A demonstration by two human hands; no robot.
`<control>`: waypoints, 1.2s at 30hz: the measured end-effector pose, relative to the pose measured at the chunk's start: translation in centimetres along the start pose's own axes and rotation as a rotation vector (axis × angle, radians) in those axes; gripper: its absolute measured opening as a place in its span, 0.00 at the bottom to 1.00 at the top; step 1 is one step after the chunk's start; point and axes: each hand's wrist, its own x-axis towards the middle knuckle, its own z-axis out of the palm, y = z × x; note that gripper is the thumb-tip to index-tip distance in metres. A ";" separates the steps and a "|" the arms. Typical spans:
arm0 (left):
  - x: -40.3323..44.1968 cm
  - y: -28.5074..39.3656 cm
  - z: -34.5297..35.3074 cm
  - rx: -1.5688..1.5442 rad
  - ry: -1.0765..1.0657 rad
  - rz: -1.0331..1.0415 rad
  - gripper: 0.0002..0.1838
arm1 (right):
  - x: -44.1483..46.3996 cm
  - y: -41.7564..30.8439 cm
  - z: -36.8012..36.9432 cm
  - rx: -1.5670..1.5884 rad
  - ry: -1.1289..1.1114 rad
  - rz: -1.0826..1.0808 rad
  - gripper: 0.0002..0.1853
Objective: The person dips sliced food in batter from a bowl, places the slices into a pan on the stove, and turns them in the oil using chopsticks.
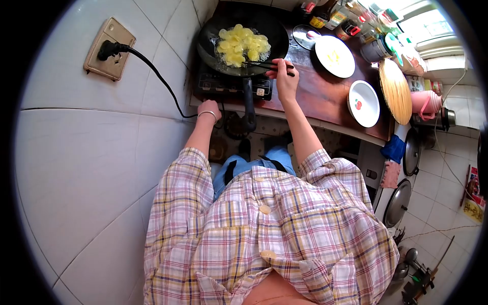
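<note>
My right hand (284,79) grips a pair of dark chopsticks (267,64), whose tips reach into the black wok (209,35). Yellow potato slices (241,43) lie heaped in bubbling oil at the wok's middle. Below the wok is a black cooker (218,86) with a small control panel, and the wok's long handle (248,107) points toward me over the counter edge. My left hand (208,109), with a bracelet at the wrist, is closed at the counter's front edge beside the cooker; what its fingers hold, if anything, is hidden.
Right of the wok, the wooden counter (315,91) bears a white plate (334,57), a white bowl (363,104) and a glass lid (305,36). Bottles (351,26) line the back. A black cable (160,73) runs from the wall socket (109,49) toward the cooker.
</note>
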 end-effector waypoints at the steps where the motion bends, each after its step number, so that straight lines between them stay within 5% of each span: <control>1: 0.1 0.0 0.0 0.001 0.001 0.003 0.15 | 0.0 0.0 -0.1 0.000 0.003 -0.002 0.14; 17: 0.1 -0.1 0.1 -0.026 -0.024 0.014 0.20 | -2.0 -0.9 1.5 0.107 -0.150 -0.074 0.11; 23: 0.5 -0.3 0.7 -0.022 0.033 0.013 0.22 | -2.6 -2.1 0.3 -0.150 -0.231 -0.164 0.08; 25: 0.4 -0.2 0.7 -0.022 0.024 0.011 0.22 | -2.0 -2.2 0.1 -0.359 -0.172 -0.354 0.06; 36: 0.4 0.1 0.5 0.000 0.007 0.014 0.21 | -2.2 -2.5 1.0 -0.491 -0.238 -0.523 0.03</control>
